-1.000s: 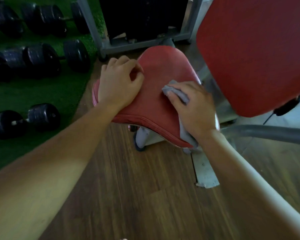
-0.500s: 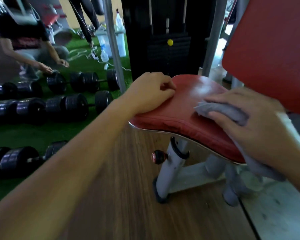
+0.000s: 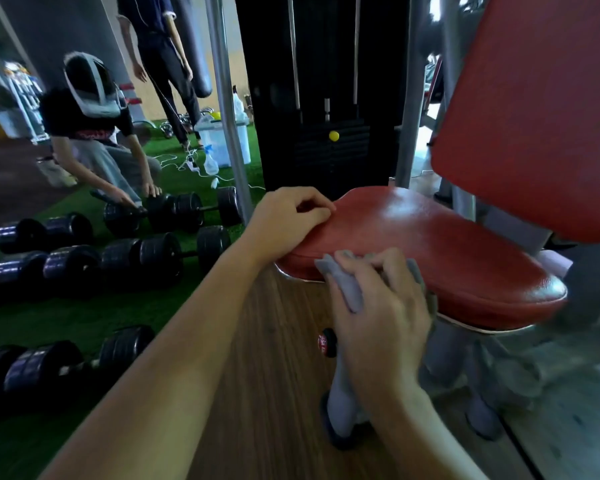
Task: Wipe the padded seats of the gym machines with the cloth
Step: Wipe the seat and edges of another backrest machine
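Note:
The red padded seat [image 3: 440, 244] of a gym machine fills the middle right, with its red backrest [image 3: 534, 109] rising at the top right. My right hand [image 3: 381, 313] presses a grey cloth [image 3: 343, 285] against the seat's near front edge, fingers curled over the rim. My left hand [image 3: 284, 223] rests on the seat's left front corner, fingers bent, gripping the edge. Part of the cloth is hidden under my right palm.
Several black dumbbells [image 3: 146, 258] lie on green turf at the left. A crouching person [image 3: 97, 143] handles one, another person [image 3: 167, 64] stands behind. The weight stack [image 3: 326, 98], a grey seat post [image 3: 343, 403] with a red-tipped knob [image 3: 326, 342], and a white bin [image 3: 226, 140] stand nearby.
The view has dropped lower and closer to the seat. My right hand slid the cloth from the seat's right side to its near front edge. My left hand stayed on the left corner.

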`<state>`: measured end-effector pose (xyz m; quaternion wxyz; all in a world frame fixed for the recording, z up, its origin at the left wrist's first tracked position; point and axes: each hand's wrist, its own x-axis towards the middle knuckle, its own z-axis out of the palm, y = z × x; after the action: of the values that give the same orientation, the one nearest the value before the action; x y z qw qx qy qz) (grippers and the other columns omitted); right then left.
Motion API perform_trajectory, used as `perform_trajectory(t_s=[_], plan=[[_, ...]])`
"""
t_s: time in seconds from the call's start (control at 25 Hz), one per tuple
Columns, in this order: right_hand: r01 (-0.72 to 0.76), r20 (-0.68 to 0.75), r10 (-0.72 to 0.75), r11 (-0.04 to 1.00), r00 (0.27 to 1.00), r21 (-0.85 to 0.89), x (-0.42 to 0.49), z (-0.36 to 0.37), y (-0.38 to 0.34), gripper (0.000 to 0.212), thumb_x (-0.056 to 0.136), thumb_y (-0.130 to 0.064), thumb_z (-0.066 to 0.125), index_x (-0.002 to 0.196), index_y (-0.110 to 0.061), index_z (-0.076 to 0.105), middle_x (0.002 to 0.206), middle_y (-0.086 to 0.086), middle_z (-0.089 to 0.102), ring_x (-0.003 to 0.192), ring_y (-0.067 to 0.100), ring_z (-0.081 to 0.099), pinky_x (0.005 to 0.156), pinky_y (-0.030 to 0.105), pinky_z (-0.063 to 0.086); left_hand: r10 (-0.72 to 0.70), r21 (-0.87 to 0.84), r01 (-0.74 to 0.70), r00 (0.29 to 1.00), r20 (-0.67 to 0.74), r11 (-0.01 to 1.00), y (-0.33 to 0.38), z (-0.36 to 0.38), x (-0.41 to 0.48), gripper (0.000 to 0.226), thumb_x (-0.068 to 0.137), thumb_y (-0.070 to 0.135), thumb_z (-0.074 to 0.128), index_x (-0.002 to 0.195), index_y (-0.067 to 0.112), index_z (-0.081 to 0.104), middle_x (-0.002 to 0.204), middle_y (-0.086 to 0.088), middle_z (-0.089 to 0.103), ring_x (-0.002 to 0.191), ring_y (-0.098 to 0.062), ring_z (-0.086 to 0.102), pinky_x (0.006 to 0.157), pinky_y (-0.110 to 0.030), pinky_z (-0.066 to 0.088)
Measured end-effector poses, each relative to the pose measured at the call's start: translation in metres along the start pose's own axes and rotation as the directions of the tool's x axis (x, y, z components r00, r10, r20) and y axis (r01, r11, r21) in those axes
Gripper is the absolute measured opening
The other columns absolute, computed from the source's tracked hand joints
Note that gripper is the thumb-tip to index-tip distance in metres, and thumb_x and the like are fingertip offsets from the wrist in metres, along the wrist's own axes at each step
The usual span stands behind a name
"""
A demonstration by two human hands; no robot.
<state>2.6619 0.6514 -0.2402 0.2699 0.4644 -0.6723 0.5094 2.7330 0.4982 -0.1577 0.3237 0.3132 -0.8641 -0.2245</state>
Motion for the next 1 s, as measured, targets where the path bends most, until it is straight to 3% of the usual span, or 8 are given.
perform_trajectory(t_s=[0.12, 0.2, 0.32, 0.48, 0.68, 0.84, 1.0], plan=[[0.097, -0.016, -0.096, 0.993, 0.995, 0.066, -0.008, 0.010, -0.003, 0.017, 0.094, -0.029, 0.071, 0.100, -0.014, 0.075, 0.088, 0.000, 0.058, 0.085, 0.013, 0.055, 0.076, 0.033, 0.046, -0.002, -0.063, 0.002, 1.000, 0.003, 0.998, -0.007, -0.004, -0.003, 0.015, 0.096, 0.019, 0.065, 0.101, 0.025, 0.077, 0.095, 0.019, 0.071, 0.081, 0.013, 0.061, 0.072, -0.006, 0.045], [0.055, -0.027, -0.054, 0.997, 0.998, 0.058, -0.007, 0.002, 0.011, 0.018, 0.094, -0.029, 0.071, 0.103, -0.013, 0.075, 0.089, -0.001, 0.057, 0.083, 0.012, 0.055, 0.074, 0.035, 0.050, 0.024, -0.051, -0.024, 1.000, -0.008, 0.998, -0.012, -0.005, -0.005, 0.016, 0.097, 0.019, 0.063, 0.102, 0.024, 0.077, 0.100, 0.017, 0.071, 0.087, 0.011, 0.061, 0.073, -0.003, 0.043], [-0.070, -0.106, 0.075, 0.996, 0.992, 0.046, -0.008, 0.006, 0.004, 0.015, 0.094, -0.029, 0.071, 0.095, -0.014, 0.076, 0.085, -0.002, 0.057, 0.076, 0.014, 0.057, 0.068, 0.039, 0.053, 0.045, -0.047, -0.046, 0.998, -0.040, 0.998, -0.016, -0.003, -0.006, 0.016, 0.097, 0.020, 0.062, 0.101, 0.025, 0.077, 0.104, 0.014, 0.072, 0.093, 0.006, 0.061, 0.075, -0.003, 0.041], [0.051, -0.062, -0.047, 0.996, 0.997, 0.070, -0.011, 0.015, -0.004, 0.014, 0.094, -0.026, 0.071, 0.093, -0.014, 0.076, 0.083, 0.000, 0.057, 0.076, 0.016, 0.057, 0.071, 0.037, 0.050, 0.029, -0.059, -0.032, 0.998, -0.046, 0.998, -0.011, -0.002, -0.009, 0.017, 0.099, 0.022, 0.060, 0.103, 0.024, 0.076, 0.105, 0.014, 0.071, 0.094, 0.006, 0.061, 0.075, -0.004, 0.041], [-0.189, -0.156, 0.188, 0.982, 0.970, 0.014, -0.011, 0.007, 0.004, 0.015, 0.092, -0.026, 0.071, 0.084, -0.014, 0.074, 0.081, -0.002, 0.055, 0.070, 0.017, 0.057, 0.064, 0.043, 0.052, 0.022, -0.055, -0.025, 0.998, -0.063, 0.998, -0.007, 0.001, -0.012, 0.017, 0.099, 0.022, 0.059, 0.103, 0.023, 0.076, 0.104, 0.014, 0.070, 0.095, 0.004, 0.060, 0.078, -0.011, 0.041], [-0.066, -0.067, 0.068, 0.997, 0.995, 0.037, -0.005, 0.008, -0.005, 0.013, 0.091, -0.025, 0.072, 0.085, -0.014, 0.074, 0.082, -0.001, 0.057, 0.071, 0.015, 0.057, 0.065, 0.038, 0.051, 0.019, -0.034, -0.020, 0.999, -0.047, 0.999, -0.002, 0.001, -0.015, 0.016, 0.099, 0.025, 0.060, 0.104, 0.024, 0.074, 0.107, 0.011, 0.069, 0.096, -0.002, 0.060, 0.079, -0.017, 0.043], [-0.263, -0.114, 0.260, 0.965, 0.959, -0.010, -0.018, -0.047, 0.032, 0.011, 0.088, -0.027, 0.077, 0.086, -0.016, 0.073, 0.086, -0.007, 0.055, 0.071, 0.014, 0.058, 0.065, 0.045, 0.054, 0.043, 0.066, -0.039, 0.997, -0.068, 0.997, 0.004, 0.000, -0.019, 0.014, 0.096, 0.020, 0.061, 0.104, 0.021, 0.072, 0.108, 0.007, 0.066, 0.099, -0.007, 0.058, 0.079, -0.011, 0.037]])
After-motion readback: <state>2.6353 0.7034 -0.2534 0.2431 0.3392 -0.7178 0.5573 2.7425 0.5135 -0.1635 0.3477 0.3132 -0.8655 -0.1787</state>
